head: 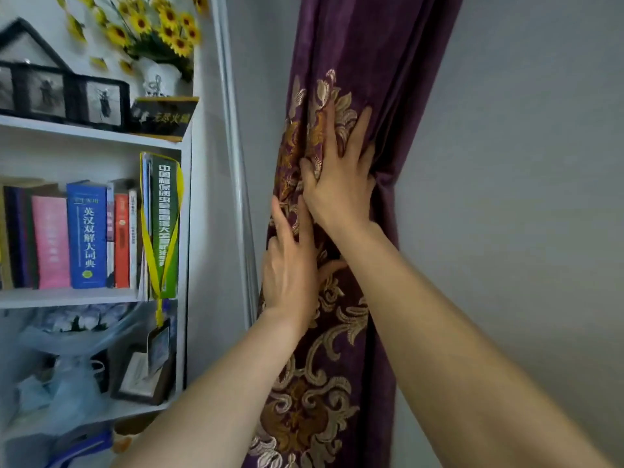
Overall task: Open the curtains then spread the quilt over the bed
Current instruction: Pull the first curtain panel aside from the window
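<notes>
A dark purple curtain (368, 55) with gold embroidered scrolls hangs gathered into a narrow bundle against the grey wall. It is pinched in at its waist, about mid-height. My right hand (341, 177) lies flat on the bundle there, fingers spread upward over the embroidery, thumb hooked round the right side. My left hand (290, 265) presses the bundle's left edge just below, fingers pointing up and touching the right hand's wrist. Neither hand shows a tie-back. The bed and the quilt are out of view.
A white bookshelf (94, 133) stands close on the left, with books (87, 234), black photo frames (64, 92), a vase of sunflowers (158, 32) and a wrapped bouquet (67, 336). A pale vertical frame post (239, 184) runs between shelf and curtain. Bare grey wall (523, 197) fills the right.
</notes>
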